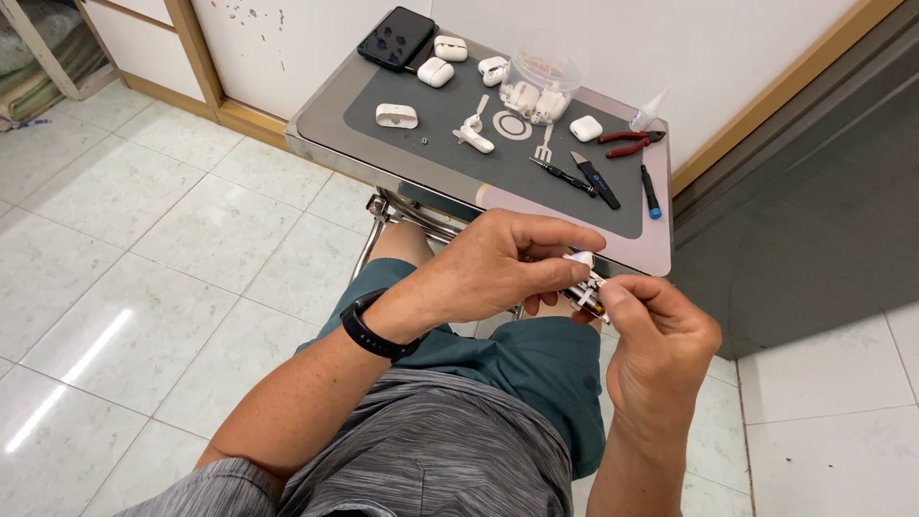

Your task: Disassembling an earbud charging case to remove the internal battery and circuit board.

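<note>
- Closest to the lens, my grey striped shirt (421, 450) and green shorts (536, 369), lap right under the work
- My right hand (661, 349) comes up from below, thumb and forefinger pinched tight on a small tool (589, 299) with a dark and yellowish tip; how the grip sits further back I cannot tell, the fingers hide it
- My left hand (498, 268) curls over from the other side, fingers closed around a small white earbud (580, 258), only a sliver of it showing past my fingertip
- Black band (375, 330) on that left wrist
- So the earbud sits between both hands, held over my knees, just in front of the near edge of the little metal table (316, 129), not resting on anything
- Doing this well, as I judge it: keep the left fingers firm so the piece cannot twist, work the tool tip in small light moves, wrists close together for steadiness
- Risk I see: it is held over the tiled floor (144, 220), so anything tiny that pops loose could drop and be lost
- On the dark mat (431, 120): white charging cases (436, 72), a clear tub (544, 72) of white parts, red-handled pliers (627, 144), a screwdriver (565, 175), a black phone (396, 38) at the far corner
</note>
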